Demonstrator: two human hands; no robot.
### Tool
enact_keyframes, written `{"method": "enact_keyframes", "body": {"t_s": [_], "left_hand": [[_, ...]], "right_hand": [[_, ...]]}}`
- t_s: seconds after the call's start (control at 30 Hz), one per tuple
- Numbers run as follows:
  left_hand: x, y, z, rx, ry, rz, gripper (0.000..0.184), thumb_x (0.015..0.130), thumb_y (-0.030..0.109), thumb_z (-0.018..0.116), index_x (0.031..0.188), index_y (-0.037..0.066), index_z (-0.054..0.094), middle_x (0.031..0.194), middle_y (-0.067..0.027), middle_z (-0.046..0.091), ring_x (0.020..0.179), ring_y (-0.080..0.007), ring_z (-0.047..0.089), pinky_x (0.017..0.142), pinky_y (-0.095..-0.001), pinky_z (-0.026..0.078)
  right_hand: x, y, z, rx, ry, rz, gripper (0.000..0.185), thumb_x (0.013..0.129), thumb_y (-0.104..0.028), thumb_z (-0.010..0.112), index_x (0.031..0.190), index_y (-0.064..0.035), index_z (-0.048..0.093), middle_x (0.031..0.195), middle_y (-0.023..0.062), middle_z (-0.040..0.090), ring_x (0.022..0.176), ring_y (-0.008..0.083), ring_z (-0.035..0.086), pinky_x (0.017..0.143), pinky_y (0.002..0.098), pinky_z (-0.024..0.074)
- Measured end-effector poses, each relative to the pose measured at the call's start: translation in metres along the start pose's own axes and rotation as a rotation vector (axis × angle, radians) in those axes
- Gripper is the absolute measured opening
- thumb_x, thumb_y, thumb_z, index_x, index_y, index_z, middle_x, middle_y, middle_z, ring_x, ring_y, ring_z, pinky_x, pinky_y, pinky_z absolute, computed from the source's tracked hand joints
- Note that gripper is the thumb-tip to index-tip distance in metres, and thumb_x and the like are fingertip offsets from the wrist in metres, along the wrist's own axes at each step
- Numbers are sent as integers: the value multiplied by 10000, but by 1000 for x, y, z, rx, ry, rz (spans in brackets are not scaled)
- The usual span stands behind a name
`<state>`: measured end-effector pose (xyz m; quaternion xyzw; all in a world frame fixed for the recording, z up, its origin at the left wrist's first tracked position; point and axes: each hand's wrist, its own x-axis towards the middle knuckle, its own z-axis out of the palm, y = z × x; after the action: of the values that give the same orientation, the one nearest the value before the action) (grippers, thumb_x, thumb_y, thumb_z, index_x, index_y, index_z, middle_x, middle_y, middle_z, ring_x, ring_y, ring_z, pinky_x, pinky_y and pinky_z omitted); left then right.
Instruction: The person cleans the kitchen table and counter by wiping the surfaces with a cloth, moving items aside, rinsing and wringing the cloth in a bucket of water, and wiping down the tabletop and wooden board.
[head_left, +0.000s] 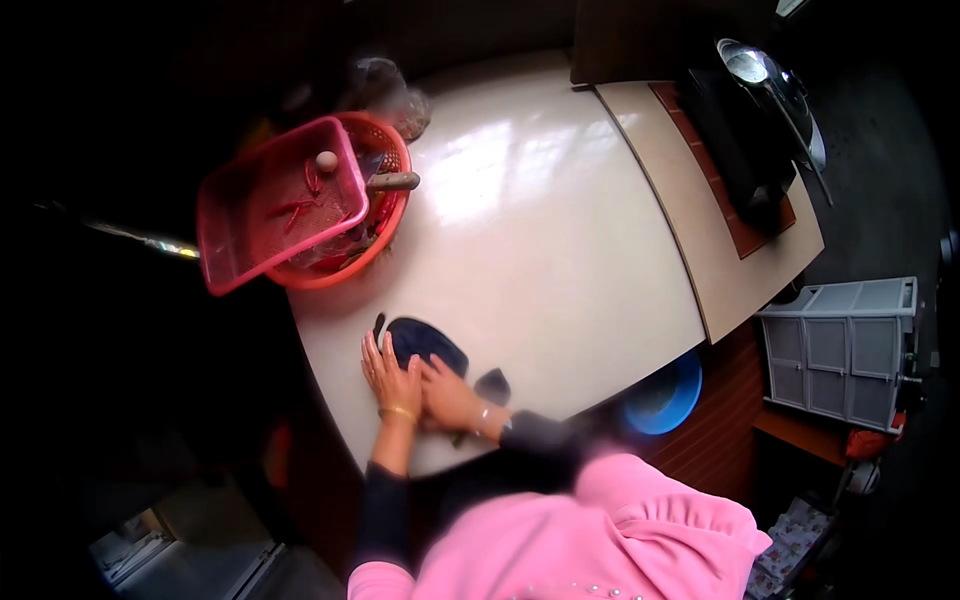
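A dark blue flat piece that looks like cloth [428, 340] lies near the front left edge of the pale table. My left hand [391, 375] rests on its left side, palm down with fingers stretched out. From the right, my right hand [449, 396] touches the lower part of the piece, its fingers slightly apart. Both hands are close together and partly cover the piece. A small dark pointed piece [493, 385] lies just right of my right hand. Another small dark strip [379, 323] shows above my left fingertips. What these pieces are exactly, I cannot tell.
At the table's [540, 270] left stands an orange basket [398, 150], with a pink tray [215, 235] tilted on top holding red chillies and an egg. A clear bag [378, 85] sits behind. Rightward are a board [690, 220], a blue basin [668, 400] below, and grey drawers [835, 350].
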<state>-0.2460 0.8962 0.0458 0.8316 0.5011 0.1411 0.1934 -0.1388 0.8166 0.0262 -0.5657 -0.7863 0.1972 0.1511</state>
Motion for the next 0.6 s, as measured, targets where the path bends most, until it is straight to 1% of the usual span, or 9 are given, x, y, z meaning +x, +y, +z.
{"method": "enact_keyframes", "body": {"t_s": [0.03,0.1,0.17,0.2,0.27,0.33,0.43,0.57,0.6], "left_hand": [[-6,-2,4,89,-90,-30,639,876,299,580,1411,56,328,1517,-188,184,1408,-364,153,1123,-517,147],[-22,-5,13,86,-235,-58,641,881,345,560,1420,82,334,1531,-173,158,1421,-348,114,1120,-540,125],[-40,-1,20,137,-429,-68,628,906,344,523,1438,96,301,1538,-171,126,1422,-364,101,1113,-562,103],[-45,2,22,159,-545,-80,660,888,350,547,1445,102,293,1545,-175,93,1430,-361,58,1111,-582,66],[-53,9,23,234,-581,-39,678,881,377,554,1447,106,298,1548,-176,94,1431,-359,61,1110,-587,64],[-55,11,27,320,-615,-26,696,878,419,548,1457,129,293,1556,-176,68,1434,-357,43,1103,-603,48],[-51,15,26,320,-634,-42,692,878,416,550,1460,148,290,1556,-177,65,1434,-359,37,1103,-605,46],[-55,3,30,257,-639,-32,710,873,384,562,1469,142,260,1561,-163,12,1435,-365,-19,1099,-607,3],[-53,8,28,252,-652,-59,716,873,391,561,1472,148,252,1562,-160,6,1434,-366,-25,1094,-619,7]], "right_hand": [[-22,-19,-4,46,-163,-51,592,678,-427,724,1210,-194,608,1432,88,397,1359,351,283,1104,544,201],[-67,-18,-2,144,-96,-21,591,652,-378,763,1198,-214,610,1426,68,404,1363,323,288,1105,542,203],[-109,12,-26,98,-2,155,585,599,-329,805,1143,-212,625,1425,56,404,1354,311,306,1089,558,224],[-129,36,-34,60,100,278,605,565,-326,818,1127,-206,627,1420,62,407,1342,323,312,1066,583,245],[-167,90,-57,-102,300,652,623,542,-303,818,1125,-196,627,1407,76,410,1328,357,306,1056,604,247],[-208,159,-76,-239,487,1002,572,619,-278,750,1165,-183,611,1414,91,400,1333,351,305,1080,576,233],[-272,235,-95,-453,718,1316,507,708,-294,689,1194,-183,597,1378,81,449,1281,331,377,1034,505,336],[-302,182,-65,-460,665,1658,498,734,-303,673,1206,-166,591,1355,73,463,1246,322,400,987,494,387],[-292,159,-57,-434,635,1640,509,728,-293,679,1213,-173,586,1366,78,452,1250,333,390,982,508,386]]}}
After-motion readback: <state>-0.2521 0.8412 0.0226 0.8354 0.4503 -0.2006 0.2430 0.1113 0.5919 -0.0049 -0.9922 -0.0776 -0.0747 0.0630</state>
